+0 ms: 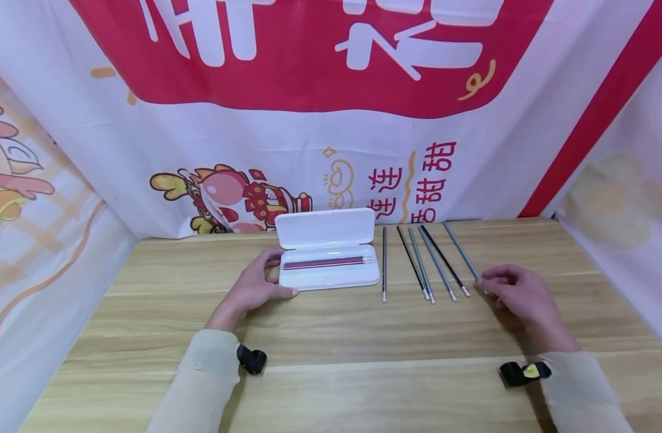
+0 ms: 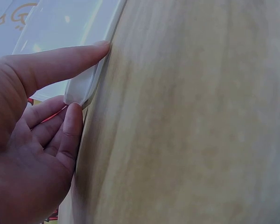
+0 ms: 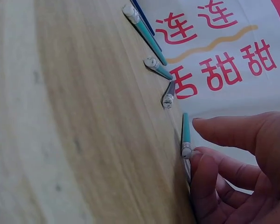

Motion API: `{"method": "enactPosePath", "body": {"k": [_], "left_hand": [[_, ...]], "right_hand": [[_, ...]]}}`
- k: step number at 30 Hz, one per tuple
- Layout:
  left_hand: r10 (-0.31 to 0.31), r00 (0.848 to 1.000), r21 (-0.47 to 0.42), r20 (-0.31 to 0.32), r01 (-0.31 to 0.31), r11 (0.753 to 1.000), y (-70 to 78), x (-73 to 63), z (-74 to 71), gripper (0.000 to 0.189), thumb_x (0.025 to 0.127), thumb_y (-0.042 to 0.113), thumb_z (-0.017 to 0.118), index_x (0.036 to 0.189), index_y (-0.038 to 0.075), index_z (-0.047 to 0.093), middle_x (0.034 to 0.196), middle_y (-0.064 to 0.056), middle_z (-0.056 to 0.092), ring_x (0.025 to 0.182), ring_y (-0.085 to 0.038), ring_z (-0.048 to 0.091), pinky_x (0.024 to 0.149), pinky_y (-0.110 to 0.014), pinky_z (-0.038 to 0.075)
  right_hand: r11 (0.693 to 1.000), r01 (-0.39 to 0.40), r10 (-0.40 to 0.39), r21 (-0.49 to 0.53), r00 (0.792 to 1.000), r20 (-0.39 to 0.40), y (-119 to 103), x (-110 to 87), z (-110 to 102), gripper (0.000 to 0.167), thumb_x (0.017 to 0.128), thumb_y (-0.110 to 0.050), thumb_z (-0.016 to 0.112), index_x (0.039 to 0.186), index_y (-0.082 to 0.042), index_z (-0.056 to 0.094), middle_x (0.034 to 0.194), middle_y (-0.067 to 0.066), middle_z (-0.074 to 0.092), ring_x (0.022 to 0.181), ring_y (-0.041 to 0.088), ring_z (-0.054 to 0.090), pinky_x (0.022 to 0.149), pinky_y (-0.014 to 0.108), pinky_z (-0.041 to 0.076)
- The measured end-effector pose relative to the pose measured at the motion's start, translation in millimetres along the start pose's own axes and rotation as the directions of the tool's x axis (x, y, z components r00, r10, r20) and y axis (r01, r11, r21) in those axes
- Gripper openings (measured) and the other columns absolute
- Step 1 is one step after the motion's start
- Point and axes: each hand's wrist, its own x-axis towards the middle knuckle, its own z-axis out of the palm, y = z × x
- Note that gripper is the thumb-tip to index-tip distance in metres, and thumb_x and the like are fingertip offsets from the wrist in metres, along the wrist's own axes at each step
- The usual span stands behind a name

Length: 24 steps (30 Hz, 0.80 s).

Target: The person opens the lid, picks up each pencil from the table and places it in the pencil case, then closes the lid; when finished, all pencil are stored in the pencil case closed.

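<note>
A white pencil case point(image 1: 329, 281) lies with its lid point(image 1: 325, 230) raised behind it. Inside are a few red and dark pencils point(image 1: 322, 263), eraser ends to the right. My left hand point(image 1: 257, 282) holds the case's left end, its thumb along the front edge and fingers at the corner, as the left wrist view shows. At the right, my right hand point(image 1: 520, 293) is at the eraser end of a teal pencil point(image 1: 460, 248). In the right wrist view its thumb and fingers are apart, with a fingertip right beside the eraser point(image 3: 186, 151).
Between the case and my right hand, several dark and teal pencils lie fanned out, among them a dark pencil point(image 1: 384, 261) nearest the case. A printed cloth point(image 1: 309, 132) hangs along the back edge of the wooden table point(image 1: 363, 337), and more cloth flanks both sides.
</note>
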Motion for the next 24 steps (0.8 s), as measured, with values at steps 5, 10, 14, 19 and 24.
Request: {"method": "enactPosePath", "body": {"k": [5, 10, 14, 19, 24], "left_hand": [[-0.001, 1.000, 0.000, 0.000, 0.001, 1.000, 0.0, -0.5, 0.2, 0.092, 0.087, 0.014, 0.091, 0.164, 0.017, 0.040, 0.168, -0.020, 0.042, 0.137, -0.043, 0.063, 0.121, -0.055, 0.048], [0.002, 1.000, 0.000, -0.004, -0.002, 1.000, 0.3, -0.7, 0.1, 0.091, 0.087, 0.014, 0.091, 0.163, 0.018, 0.041, 0.168, -0.019, 0.042, 0.136, -0.042, 0.063, 0.120, -0.055, 0.049], [0.005, 1.000, -0.003, -0.006, -0.005, 1.000, 0.3, -0.4, -0.1, 0.091, 0.087, 0.014, 0.091, 0.163, 0.019, 0.041, 0.168, -0.018, 0.042, 0.136, -0.042, 0.063, 0.119, -0.055, 0.050], [0.009, 1.000, -0.006, -0.008, -0.009, 1.000, -0.5, 0.6, 0.3, 0.091, 0.086, 0.015, 0.091, 0.162, 0.019, 0.042, 0.167, -0.018, 0.043, 0.139, -0.042, 0.060, 0.120, -0.055, 0.049], [0.011, 1.000, -0.016, -0.005, -0.011, 1.000, -1.6, 1.2, 0.4, 0.091, 0.086, 0.014, 0.091, 0.162, 0.019, 0.042, 0.167, -0.018, 0.043, 0.137, -0.041, 0.062, 0.119, -0.055, 0.050]], "right_hand": [[0.999, 0.006, -0.006, -0.046, 1.000, 0.008, 0.5, 0.9, 0.3, 0.053, 0.103, -0.034, 0.074, 0.142, 0.000, 0.060, 0.118, 0.013, 0.069, 0.089, 0.021, 0.064, 0.070, 0.028, 0.061], [0.997, 0.018, -0.018, -0.076, 1.000, -0.001, 1.5, 3.1, 1.2, 0.050, 0.104, -0.032, 0.073, 0.140, 0.001, 0.061, 0.116, 0.013, 0.070, 0.087, 0.020, 0.064, 0.069, 0.028, 0.060], [0.996, 0.017, -0.018, -0.089, 1.000, -0.010, 2.3, 5.2, 2.5, 0.048, 0.104, -0.031, 0.072, 0.138, 0.001, 0.062, 0.116, 0.014, 0.070, 0.088, 0.021, 0.065, 0.069, 0.028, 0.060], [0.994, 0.011, -0.012, -0.105, 1.000, -0.007, 2.7, 5.9, 1.8, 0.047, 0.104, -0.031, 0.071, 0.137, 0.001, 0.064, 0.117, 0.014, 0.070, 0.090, 0.022, 0.065, 0.069, 0.028, 0.060], [0.990, 0.009, -0.010, -0.140, 1.000, -0.009, 1.6, 5.9, 1.3, 0.047, 0.105, -0.034, 0.070, 0.137, -0.001, 0.065, 0.122, 0.017, 0.068, 0.094, 0.026, 0.065, 0.070, 0.028, 0.059]]}}
